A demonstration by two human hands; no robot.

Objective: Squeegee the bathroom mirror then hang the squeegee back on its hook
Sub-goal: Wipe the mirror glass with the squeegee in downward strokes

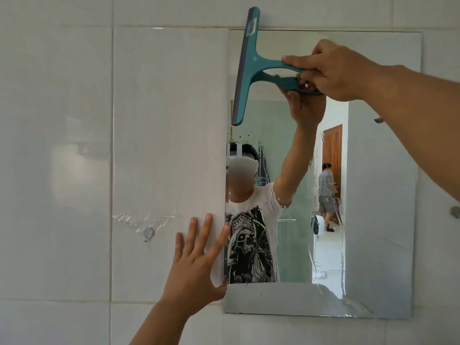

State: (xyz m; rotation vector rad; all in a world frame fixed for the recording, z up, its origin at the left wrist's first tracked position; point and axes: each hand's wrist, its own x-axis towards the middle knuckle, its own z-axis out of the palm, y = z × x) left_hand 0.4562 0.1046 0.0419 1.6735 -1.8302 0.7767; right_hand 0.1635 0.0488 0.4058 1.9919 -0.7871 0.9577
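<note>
A teal squeegee point(249, 63) stands with its blade upright along the top left edge of the frameless mirror point(383, 170), its top end over the tile above. My right hand point(331, 70) grips the looped handle from the right. My left hand point(196, 260) lies flat with fingers spread on the white tile beside the mirror's lower left edge, fingertips touching that edge. A small metal hook point(148, 232) on a clear adhesive pad sits on the tile left of the mirror. Water streaks show on the glass right of centre.
White glossy wall tiles point(62, 145) surround the mirror. A metal fitting point(456, 211) sticks out of the wall at the far right. The mirror reflects me, a doorway, a wooden door and another person standing behind.
</note>
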